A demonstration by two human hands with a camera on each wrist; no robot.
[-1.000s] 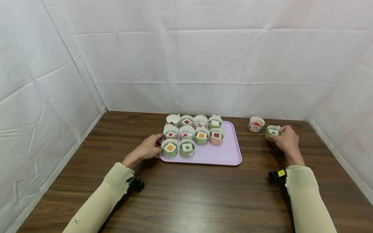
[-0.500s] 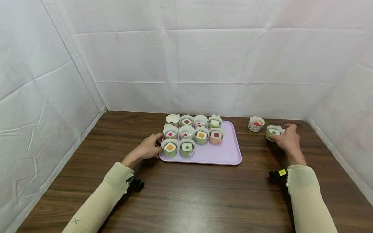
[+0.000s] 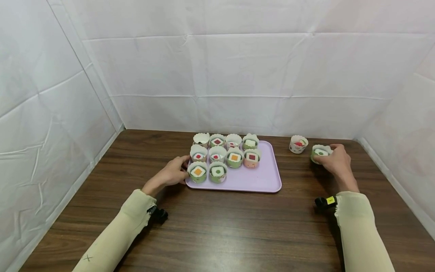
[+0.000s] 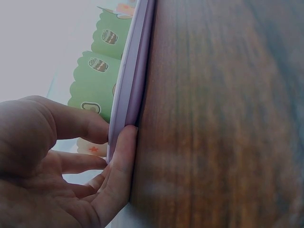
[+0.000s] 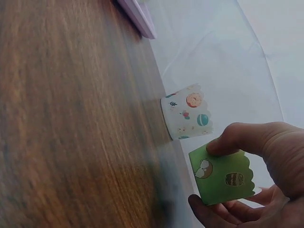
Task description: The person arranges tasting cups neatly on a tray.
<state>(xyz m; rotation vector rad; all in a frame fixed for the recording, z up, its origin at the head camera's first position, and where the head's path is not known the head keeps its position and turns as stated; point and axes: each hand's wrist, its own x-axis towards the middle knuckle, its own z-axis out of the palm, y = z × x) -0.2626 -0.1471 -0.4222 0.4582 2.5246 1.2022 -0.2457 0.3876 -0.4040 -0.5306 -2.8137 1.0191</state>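
My left hand point(image 3: 172, 171) pinches the near left corner of a lilac tray point(image 3: 258, 181). In the left wrist view the thumb lies on the tray's rim and the fingers press its outer side. Rows of paper cake cups stand on the tray, among them a green one point(image 3: 198, 176) by my left hand. Over at the right, my right hand point(image 3: 338, 162) grips a green paper cake cup point(image 5: 221, 175) with a white and green cake in it. Its thumb is on the cup's side, and a fingertip shows by the base in the right wrist view.
A white patterned cake cup point(image 3: 298, 144) with a red and green filling stands left of the held cup. The dark wooden table point(image 3: 217, 230) meets a white cloth wall point(image 3: 238, 75) at the back, with cloth on both sides too.
The green cake cup in my right hand has shifted slightly right and up in the head view. My left hand and the tray are practically still.
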